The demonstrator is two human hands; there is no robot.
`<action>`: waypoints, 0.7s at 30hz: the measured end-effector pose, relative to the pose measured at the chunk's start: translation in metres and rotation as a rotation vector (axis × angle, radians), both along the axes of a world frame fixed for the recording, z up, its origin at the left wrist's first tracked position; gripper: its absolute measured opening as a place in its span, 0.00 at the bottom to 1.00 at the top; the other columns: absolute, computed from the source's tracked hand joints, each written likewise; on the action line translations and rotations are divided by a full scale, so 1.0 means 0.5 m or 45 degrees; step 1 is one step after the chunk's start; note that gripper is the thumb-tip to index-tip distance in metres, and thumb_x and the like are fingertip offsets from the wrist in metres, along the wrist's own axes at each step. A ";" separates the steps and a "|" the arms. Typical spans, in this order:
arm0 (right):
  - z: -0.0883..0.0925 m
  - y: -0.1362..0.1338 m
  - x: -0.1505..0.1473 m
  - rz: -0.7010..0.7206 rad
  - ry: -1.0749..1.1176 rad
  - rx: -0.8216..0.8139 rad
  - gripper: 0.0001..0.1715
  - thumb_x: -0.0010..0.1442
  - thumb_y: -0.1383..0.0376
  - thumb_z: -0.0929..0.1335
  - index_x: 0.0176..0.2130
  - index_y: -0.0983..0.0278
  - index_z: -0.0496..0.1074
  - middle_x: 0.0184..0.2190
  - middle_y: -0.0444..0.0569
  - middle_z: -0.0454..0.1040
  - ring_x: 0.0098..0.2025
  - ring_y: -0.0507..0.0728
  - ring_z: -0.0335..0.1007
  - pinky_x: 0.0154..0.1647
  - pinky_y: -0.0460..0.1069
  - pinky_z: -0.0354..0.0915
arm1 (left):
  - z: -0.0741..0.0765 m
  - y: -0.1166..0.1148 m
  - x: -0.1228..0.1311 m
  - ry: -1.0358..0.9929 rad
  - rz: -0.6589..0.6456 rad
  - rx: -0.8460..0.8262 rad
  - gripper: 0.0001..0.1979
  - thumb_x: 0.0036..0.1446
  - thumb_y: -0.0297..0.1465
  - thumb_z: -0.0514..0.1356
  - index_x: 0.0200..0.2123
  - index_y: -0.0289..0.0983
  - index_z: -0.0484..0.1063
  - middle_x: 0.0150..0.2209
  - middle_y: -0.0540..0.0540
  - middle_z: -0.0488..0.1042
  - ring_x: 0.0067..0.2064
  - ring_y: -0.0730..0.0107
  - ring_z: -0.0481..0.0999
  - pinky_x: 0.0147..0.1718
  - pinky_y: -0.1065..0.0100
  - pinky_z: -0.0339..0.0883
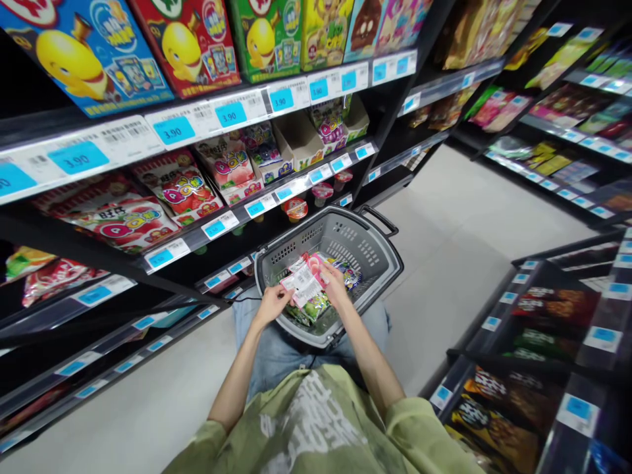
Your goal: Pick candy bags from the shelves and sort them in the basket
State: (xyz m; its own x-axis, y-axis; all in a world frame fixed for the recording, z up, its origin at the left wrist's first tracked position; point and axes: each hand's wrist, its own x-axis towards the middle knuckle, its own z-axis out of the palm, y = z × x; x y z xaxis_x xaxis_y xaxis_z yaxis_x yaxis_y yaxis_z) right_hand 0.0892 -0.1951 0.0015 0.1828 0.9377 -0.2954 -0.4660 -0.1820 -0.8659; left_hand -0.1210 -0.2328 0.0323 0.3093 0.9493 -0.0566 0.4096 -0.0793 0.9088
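Observation:
A pink-and-white candy packet [302,284] is stretched between my two hands, its printed back with a barcode turned up. My left hand [276,304] pinches its left edge, and my right hand [334,284] grips the right side. Both are over the grey shopping basket [380,260], which rests at my lap with its black handle folded toward the far end. Below the packet, a green candy packet [316,308] and other colourful packets [351,275] lie in the basket, partly hidden by my hands.
At the left, shelves hold gummy bags [133,220], tall character boxes [197,46] and small jelly cups [295,209] behind price tags. Another shelf with dark snack bags [498,415] stands close on the right. Pale floor [459,204] stretches ahead toward more shelves [567,131].

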 end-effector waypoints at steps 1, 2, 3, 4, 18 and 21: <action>0.004 0.002 0.001 0.002 0.043 0.000 0.21 0.44 0.52 0.76 0.35 0.62 0.79 0.32 0.46 0.80 0.31 0.54 0.73 0.33 0.48 0.68 | -0.001 0.001 0.000 -0.015 0.023 0.002 0.20 0.64 0.41 0.55 0.27 0.34 0.75 0.23 0.48 0.78 0.26 0.71 0.74 0.32 0.72 0.63; 0.008 0.005 0.003 0.005 0.082 0.001 0.20 0.45 0.51 0.75 0.35 0.62 0.79 0.34 0.47 0.80 0.33 0.56 0.75 0.36 0.49 0.70 | -0.002 0.001 0.000 -0.028 0.043 0.002 0.20 0.64 0.42 0.54 0.27 0.34 0.74 0.23 0.48 0.78 0.27 0.71 0.74 0.33 0.72 0.64; 0.011 0.006 0.005 0.009 0.113 0.002 0.20 0.46 0.51 0.74 0.34 0.62 0.79 0.35 0.47 0.81 0.36 0.57 0.76 0.38 0.50 0.70 | -0.003 0.002 0.000 -0.037 0.061 0.002 0.20 0.64 0.42 0.54 0.27 0.34 0.73 0.23 0.48 0.77 0.27 0.71 0.74 0.33 0.72 0.64; 0.014 0.007 0.007 0.015 0.137 0.003 0.19 0.45 0.52 0.73 0.33 0.62 0.78 0.36 0.48 0.81 0.38 0.58 0.76 0.40 0.51 0.71 | -0.004 0.002 0.001 -0.043 0.075 0.000 0.20 0.64 0.42 0.54 0.27 0.35 0.73 0.23 0.48 0.77 0.27 0.71 0.74 0.34 0.72 0.65; -0.015 0.007 0.009 -0.137 -0.065 0.002 0.25 0.40 0.49 0.79 0.33 0.63 0.80 0.31 0.47 0.80 0.32 0.55 0.74 0.38 0.50 0.69 | -0.005 0.005 0.002 -0.028 0.010 -0.039 0.23 0.65 0.45 0.54 0.25 0.34 0.70 0.20 0.51 0.73 0.22 0.76 0.65 0.27 0.73 0.57; -0.023 0.008 0.008 -0.191 -0.124 0.007 0.26 0.41 0.49 0.78 0.35 0.64 0.80 0.32 0.48 0.81 0.33 0.55 0.74 0.38 0.51 0.69 | -0.005 0.009 0.003 -0.018 0.000 -0.036 0.23 0.65 0.44 0.53 0.24 0.35 0.68 0.19 0.52 0.71 0.22 0.77 0.64 0.27 0.73 0.56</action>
